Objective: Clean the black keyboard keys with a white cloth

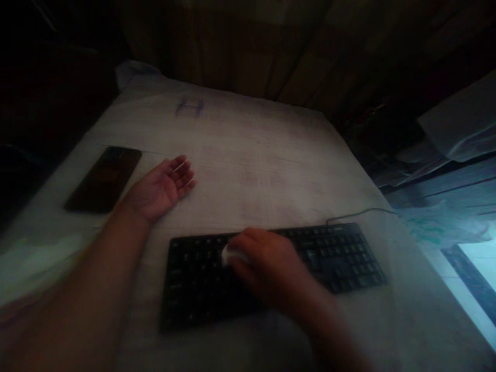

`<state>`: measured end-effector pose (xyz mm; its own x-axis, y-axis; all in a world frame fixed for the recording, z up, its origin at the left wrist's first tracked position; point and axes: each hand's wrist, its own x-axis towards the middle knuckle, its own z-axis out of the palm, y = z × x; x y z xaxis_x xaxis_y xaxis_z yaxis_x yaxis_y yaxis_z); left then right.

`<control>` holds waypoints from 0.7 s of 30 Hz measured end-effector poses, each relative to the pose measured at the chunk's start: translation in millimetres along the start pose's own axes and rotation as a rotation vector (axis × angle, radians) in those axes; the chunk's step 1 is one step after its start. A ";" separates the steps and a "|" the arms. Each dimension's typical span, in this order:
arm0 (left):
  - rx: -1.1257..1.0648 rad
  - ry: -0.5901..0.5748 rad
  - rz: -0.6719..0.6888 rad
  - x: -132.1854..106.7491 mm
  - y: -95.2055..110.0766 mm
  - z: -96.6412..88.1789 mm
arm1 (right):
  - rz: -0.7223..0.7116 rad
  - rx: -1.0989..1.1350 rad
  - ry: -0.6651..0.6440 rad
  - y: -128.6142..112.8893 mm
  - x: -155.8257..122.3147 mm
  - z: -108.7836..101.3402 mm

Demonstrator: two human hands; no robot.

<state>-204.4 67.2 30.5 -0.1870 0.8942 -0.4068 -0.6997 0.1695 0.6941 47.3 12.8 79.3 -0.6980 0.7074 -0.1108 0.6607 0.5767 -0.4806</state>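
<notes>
Keyboard (201,284), black and long, lies flat on the near part of the pale table cover (256,150), set a little askew, its right end farther from the person than its left. From where I stand, a broad stretch of the cover runs from its back edge to the far edge of the table, giving the hands room that way. To its right, a narrower strip of cover separates it from the slanting right edge. A thin cable (362,212) leaves the back near the right end and runs out to that edge.

The keys are dark with small pale marks, too blurred to read; dim light leaves the left half almost solid black, while the right-hand blocks show more clearly.

The right hand (267,258) is over the middle of the keyboard, its fingers closed around a small white wad (234,256); I can't tell what it is made of. The left hand (160,188) is palm up behind the left end, fingers loosely curled and apart, holding 0 things. Just beside that wrist lies 1 dark phone (104,178), near the left edge. Toward the far edge, 1 blue mark (189,107) shows on the cover.
</notes>
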 end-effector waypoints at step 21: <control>-0.109 -0.124 -0.054 3.7 -3.9 -12.3 | -0.264 0.049 0.295 -28.9 18.5 54.6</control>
<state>-210.8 64.8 19.0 -0.0650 0.9303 -0.3609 -0.7785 0.1790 0.6016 0.2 -13.1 43.7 -0.7284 0.6285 0.2728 0.4504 0.7393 -0.5006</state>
